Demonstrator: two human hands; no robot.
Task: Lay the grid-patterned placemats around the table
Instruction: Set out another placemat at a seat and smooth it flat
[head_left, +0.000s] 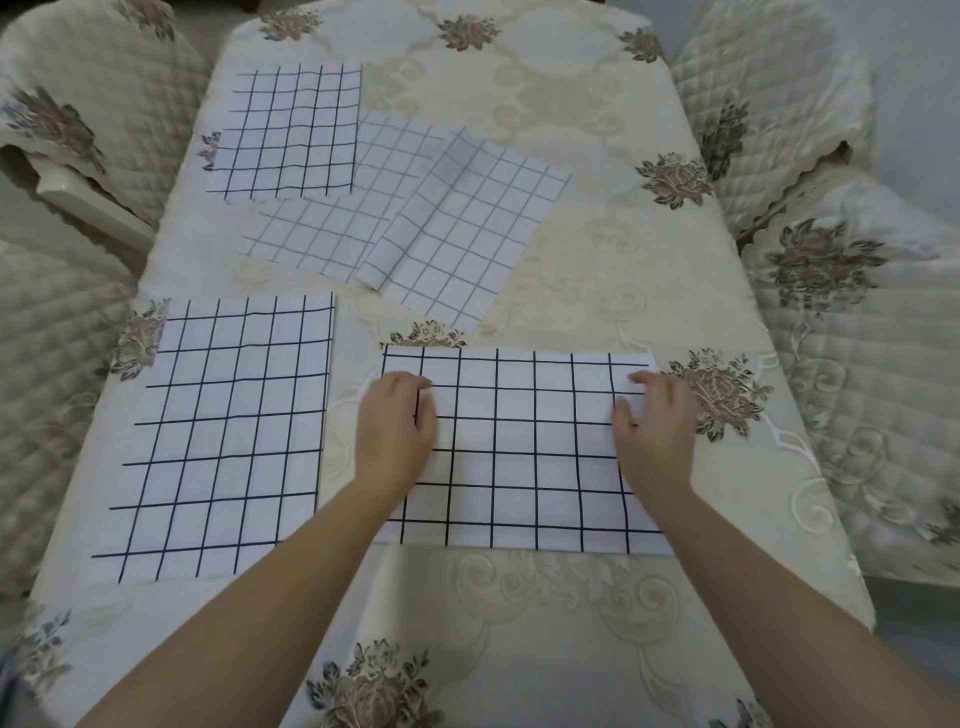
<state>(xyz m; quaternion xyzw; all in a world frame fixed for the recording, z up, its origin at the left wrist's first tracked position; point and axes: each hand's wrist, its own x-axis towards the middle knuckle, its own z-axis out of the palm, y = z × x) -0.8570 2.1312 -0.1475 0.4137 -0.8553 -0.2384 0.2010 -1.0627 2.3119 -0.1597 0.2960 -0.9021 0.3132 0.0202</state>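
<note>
I am pressing the nearest placemat (519, 452) flat near the desk's front edge, towards its right side. My left grip (395, 431) is lying on the mat's left edge, fingers loosely spread and resting on the cloth, pinching nothing. My right grip (657, 431) is lying on the mat's right edge the same way, fingers apart and palm down.

Just beside it, at the front left corner, a second placemat (223, 436) is lying flat with bold dark lines, apart from the one under my palms. A third placemat (291, 130) is sitting along the left edge further back. Two paler mats are overlapping in the middle of the desk: one (317, 234) is partly tucked under the third, and the other (467, 223) is lying tilted across it.

The desk is wearing a cream tablecloth (571, 597) with embroidered scrolls and brown flower motifs. Quilted chair covers (769, 119) in matching cream are standing close on the right side, and another covered chair (93, 104) is standing at the left.
</note>
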